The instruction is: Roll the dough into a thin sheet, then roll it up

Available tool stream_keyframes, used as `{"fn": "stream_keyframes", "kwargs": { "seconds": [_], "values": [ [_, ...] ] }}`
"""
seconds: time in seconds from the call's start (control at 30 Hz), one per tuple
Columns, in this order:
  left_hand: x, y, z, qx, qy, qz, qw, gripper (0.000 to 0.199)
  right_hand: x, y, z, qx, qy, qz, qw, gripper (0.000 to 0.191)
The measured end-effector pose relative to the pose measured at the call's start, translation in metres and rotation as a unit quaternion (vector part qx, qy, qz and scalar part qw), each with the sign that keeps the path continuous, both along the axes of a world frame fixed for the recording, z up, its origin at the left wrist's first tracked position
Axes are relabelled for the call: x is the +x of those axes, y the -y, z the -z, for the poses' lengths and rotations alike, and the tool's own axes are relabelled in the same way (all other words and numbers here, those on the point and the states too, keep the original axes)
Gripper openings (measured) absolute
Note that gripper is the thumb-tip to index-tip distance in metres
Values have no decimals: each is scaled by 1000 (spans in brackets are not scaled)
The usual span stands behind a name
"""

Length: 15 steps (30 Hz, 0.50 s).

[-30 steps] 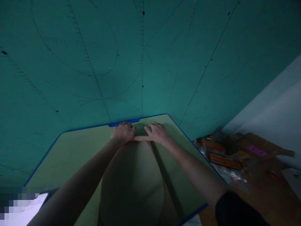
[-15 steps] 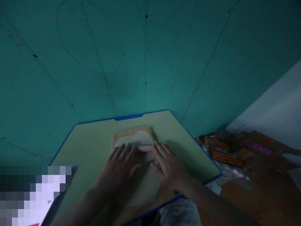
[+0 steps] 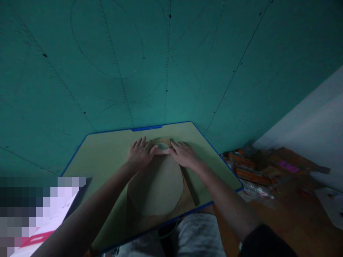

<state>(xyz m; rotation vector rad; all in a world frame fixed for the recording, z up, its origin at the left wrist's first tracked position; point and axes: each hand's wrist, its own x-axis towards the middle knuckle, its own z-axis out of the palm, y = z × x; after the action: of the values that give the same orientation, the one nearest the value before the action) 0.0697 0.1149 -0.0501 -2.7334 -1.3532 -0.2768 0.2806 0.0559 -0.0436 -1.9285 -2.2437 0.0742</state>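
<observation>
A pale sheet of rolled-out dough, roughly oval, lies on a wooden board. Across its far part runs a light rolling pin, of which only the middle shows. My left hand is over the pin's left end, fingers pointing forward and thumb along the pin. At the other end my right hand is closed over it in the same way. Both ends of the pin are hidden under my hands. A small strip of dough shows beyond the pin.
The board rests on a pale table with a blue edge, against a green marked wall. At the left is a partly blurred-out white and red item. Cardboard and plastic-wrapped things lie on the floor at right.
Both hands have moved forward with the rolling pin, towards the far edge of the board. More of the dough shows on the near side. The view has shifted slightly.
</observation>
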Motion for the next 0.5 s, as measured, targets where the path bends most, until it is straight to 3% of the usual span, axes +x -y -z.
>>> {"fn": "stream_keyframes", "kwargs": {
  "seconds": [0.07, 0.2, 0.27, 0.33, 0.5],
  "values": [
    [-11, 24, -1, 8, 6, 18, 1000, 48, 1, 23, 1, 25, -13, -35, 999, 52],
    [-54, 82, -4, 53, 20, 120, 991, 51, 12, 91, -1, 40, -74, -114, 990, 57],
    [-69, 92, -7, 72, 29, 135, 988, 53, 17, 108, -4, 33, -103, -127, 986, 56],
    [-70, 86, -8, 72, 36, 125, 989, 55, 20, 104, -5, 38, -123, -110, 986, 51],
    [-47, 55, 6, 33, 32, 94, 995, 58, 9, 65, 5, 38, -114, -16, 993, 46]
  ]
}}
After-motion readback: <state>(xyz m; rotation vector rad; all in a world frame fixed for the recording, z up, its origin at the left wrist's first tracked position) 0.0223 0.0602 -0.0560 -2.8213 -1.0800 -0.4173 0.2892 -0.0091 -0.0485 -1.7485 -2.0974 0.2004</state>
